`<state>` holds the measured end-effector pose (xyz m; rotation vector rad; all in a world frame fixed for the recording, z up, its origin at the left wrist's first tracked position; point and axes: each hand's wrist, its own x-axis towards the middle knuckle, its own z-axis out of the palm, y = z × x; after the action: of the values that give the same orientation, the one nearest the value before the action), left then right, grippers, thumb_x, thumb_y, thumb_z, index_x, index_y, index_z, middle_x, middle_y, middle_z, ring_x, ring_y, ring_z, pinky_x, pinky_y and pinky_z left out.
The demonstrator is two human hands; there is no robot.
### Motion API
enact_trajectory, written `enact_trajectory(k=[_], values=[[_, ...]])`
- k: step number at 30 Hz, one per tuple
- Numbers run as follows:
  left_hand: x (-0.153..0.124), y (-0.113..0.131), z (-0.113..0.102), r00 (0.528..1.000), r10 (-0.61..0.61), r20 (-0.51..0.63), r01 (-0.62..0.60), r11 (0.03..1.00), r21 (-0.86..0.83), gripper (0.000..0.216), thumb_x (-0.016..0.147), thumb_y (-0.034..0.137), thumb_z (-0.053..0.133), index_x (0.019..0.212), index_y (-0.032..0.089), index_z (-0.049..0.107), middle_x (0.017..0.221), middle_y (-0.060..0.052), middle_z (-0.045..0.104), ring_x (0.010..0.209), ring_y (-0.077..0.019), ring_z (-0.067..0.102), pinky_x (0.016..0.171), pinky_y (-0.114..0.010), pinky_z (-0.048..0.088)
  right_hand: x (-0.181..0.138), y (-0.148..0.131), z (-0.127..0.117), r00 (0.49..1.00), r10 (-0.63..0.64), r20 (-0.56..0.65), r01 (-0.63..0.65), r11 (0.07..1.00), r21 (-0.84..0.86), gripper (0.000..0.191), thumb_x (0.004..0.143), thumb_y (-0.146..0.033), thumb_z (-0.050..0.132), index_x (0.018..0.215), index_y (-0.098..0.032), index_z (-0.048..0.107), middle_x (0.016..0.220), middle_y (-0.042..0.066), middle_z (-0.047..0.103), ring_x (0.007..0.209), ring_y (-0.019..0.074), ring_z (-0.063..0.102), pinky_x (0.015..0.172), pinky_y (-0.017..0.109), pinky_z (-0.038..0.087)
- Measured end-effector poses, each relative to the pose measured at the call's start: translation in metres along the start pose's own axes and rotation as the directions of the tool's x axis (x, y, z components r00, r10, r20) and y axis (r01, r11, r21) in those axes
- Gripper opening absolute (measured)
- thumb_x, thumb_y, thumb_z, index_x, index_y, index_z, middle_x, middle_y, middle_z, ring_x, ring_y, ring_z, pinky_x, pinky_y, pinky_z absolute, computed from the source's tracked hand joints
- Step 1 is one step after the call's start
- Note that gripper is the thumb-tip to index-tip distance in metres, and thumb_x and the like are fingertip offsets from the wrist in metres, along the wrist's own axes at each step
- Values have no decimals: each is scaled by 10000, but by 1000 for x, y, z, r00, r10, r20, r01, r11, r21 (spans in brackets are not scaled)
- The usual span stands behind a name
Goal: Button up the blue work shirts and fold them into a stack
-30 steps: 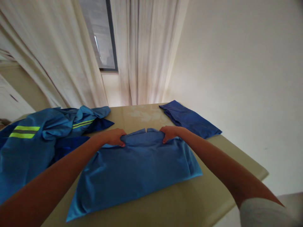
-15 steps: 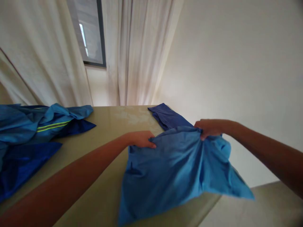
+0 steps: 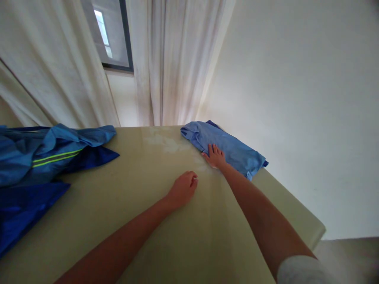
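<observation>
A folded light blue shirt [image 3: 227, 146] lies at the table's far right corner, on top of a darker blue folded garment whose edge [image 3: 213, 124] peeks out behind it. My right hand [image 3: 215, 156] lies flat with fingers spread on the shirt's near edge. Resting on the bare beige tabletop [image 3: 142, 205] a little nearer to me, my left hand [image 3: 182, 188] has its fingers loosely curled and holds nothing.
A heap of blue work clothes with yellow reflective stripes [image 3: 44, 154] covers the table's left side, with a dark blue piece [image 3: 20, 209] in front. White curtains [image 3: 168, 59] and a window hang behind. The table's right edge [image 3: 299, 213] drops off to the floor.
Both hands carried the light blue shirt from the table's middle to the far right and laid it on the dark blue folded garment. The left hand has let go and drawn back.
</observation>
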<state>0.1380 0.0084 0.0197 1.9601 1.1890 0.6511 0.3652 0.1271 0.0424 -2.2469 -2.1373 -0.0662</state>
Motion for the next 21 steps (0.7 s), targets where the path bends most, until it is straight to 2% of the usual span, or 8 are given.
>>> enact_trajectory(k=[1, 3, 6, 9, 12, 16, 19, 21], values=[[-10, -9, -10, 999, 22, -46, -20, 999, 50, 268, 988, 294, 427, 1059, 173, 655, 1065, -127, 704, 993, -240, 657, 969, -408, 498, -4, 2, 14, 1000, 10, 17, -10, 1000, 3, 778, 1050, -627, 314, 1647, -134, 235, 1676, 229, 281, 1537, 369, 289, 1218, 523, 261], [-27, -18, -25, 994, 44, -98, -33, 994, 105, 253, 985, 276, 421, 980, 182, 655, 1013, -103, 691, 937, -217, 642, 918, -382, 510, -6, 7, 23, 999, 10, 36, -11, 1000, 14, 771, 1043, -647, 306, 1650, -175, 250, 1699, 192, 247, 1548, 348, 284, 1227, 496, 256], [-48, -19, -36, 995, 50, -92, -37, 990, 139, 253, 977, 239, 421, 1008, 175, 664, 1014, -99, 685, 940, -205, 645, 904, -362, 520, -1, 12, 9, 999, -7, 45, 6, 1000, 26, 759, 1021, -668, 362, 1617, -199, 344, 1679, 189, 300, 1514, 375, 343, 1203, 528, 291], [-63, -24, -44, 991, 106, -84, -77, 952, 295, 304, 982, 268, 448, 1166, 166, 668, 1188, -134, 686, 1122, -243, 634, 1040, -412, 479, 3, 10, -5, 1000, -31, 1, 31, 999, 27, 757, 1003, -672, 414, 1579, -181, 401, 1635, 205, 374, 1458, 385, 414, 1176, 538, 323], [-72, -41, -54, 979, 139, -151, -51, 877, 478, 432, 997, 351, 468, 1371, 175, 594, 1461, -157, 586, 1366, -303, 515, 1185, -501, 347, 6, 3, -3, 999, -26, -32, 27, 1000, 12, 788, 974, -664, 493, 1581, -173, 391, 1628, 225, 370, 1446, 403, 415, 1159, 540, 342], [-73, -56, -58, 982, 99, -158, -1, 852, 523, 495, 1008, 409, 463, 1440, 185, 549, 1537, -141, 539, 1404, -301, 488, 1213, -498, 315, 22, -18, 11, 1000, -6, -25, 7, 1000, 24, 683, 1023, -564, 452, 1629, -273, 326, 1696, 162, 266, 1531, 397, 288, 1190, 577, 287], [-71, -53, -55, 983, 116, -140, -29, 859, 511, 440, 1010, 386, 466, 1376, 181, 601, 1482, -127, 592, 1363, -294, 518, 1208, -489, 331, 30, -49, 17, 998, 57, 0, -57, 998, 38, 592, 1070, -473, 343, 1609, -231, 384, 1693, 173, 273, 1554, 389, 249, 1216, 605, 218], [-71, -49, -56, 980, 126, -153, -38, 876, 480, 399, 1019, 342, 446, 1334, 173, 623, 1400, -120, 646, 1293, -263, 565, 1180, -451, 380, 18, -75, 18, 998, -67, 12, 66, 996, 65, 583, 1072, -456, 339, 1588, -200, 423, 1696, 174, 266, 1555, 366, 268, 1235, 579, 211]])
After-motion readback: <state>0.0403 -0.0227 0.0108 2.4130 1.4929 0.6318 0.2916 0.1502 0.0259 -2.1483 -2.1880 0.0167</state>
